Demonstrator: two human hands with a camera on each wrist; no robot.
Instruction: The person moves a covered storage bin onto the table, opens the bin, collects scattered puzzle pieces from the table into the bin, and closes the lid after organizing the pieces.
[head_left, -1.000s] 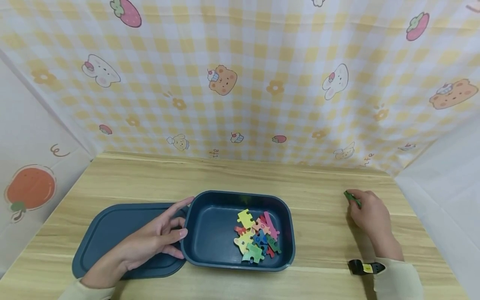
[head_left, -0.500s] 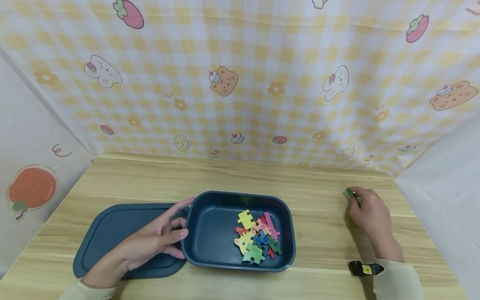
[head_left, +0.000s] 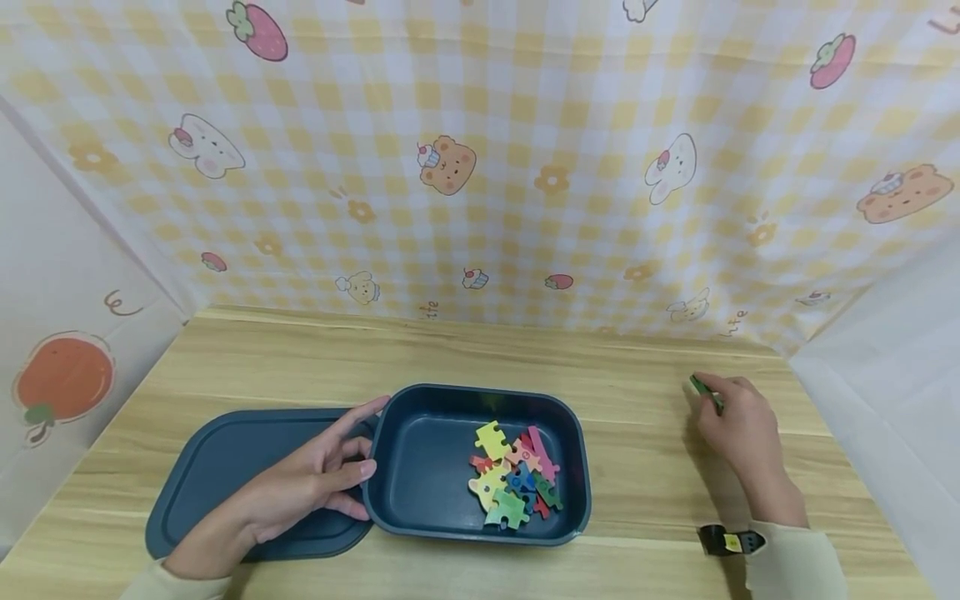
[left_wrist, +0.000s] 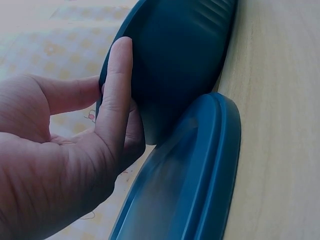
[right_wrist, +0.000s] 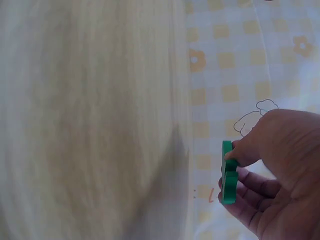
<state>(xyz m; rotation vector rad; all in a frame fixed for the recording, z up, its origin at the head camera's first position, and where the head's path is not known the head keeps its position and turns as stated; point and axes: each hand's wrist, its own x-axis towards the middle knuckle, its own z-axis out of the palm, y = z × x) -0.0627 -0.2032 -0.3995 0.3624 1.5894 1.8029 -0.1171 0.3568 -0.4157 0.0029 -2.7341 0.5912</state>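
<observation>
My right hand (head_left: 738,425) pinches a green puzzle piece (head_left: 707,393) between thumb and fingers, over the right side of the table. The right wrist view shows the green piece (right_wrist: 229,187) edge-on, with the fingers behind it. At the left, my left hand (head_left: 315,477) touches the outer left side of a dark blue rectangular box (head_left: 420,537), its fingers spread along the wall and rim. Inside the box, toward its right, lies a loose pile of colourful puzzle pieces (head_left: 507,507), in yellow, pink, blue, green and red.
A dark blue lid (head_left: 217,467) lies flat on the wooden table (head_left: 465,342), left of the box and partly under my left forearm. Behind the table hangs a yellow checked cloth (head_left: 510,225). White sheets (head_left: 900,350) stand at both sides.
My right hand has turned the green puzzle piece slightly in its fingers, staying in nearly the same place. The left hand, box and pile have kept their positions.
</observation>
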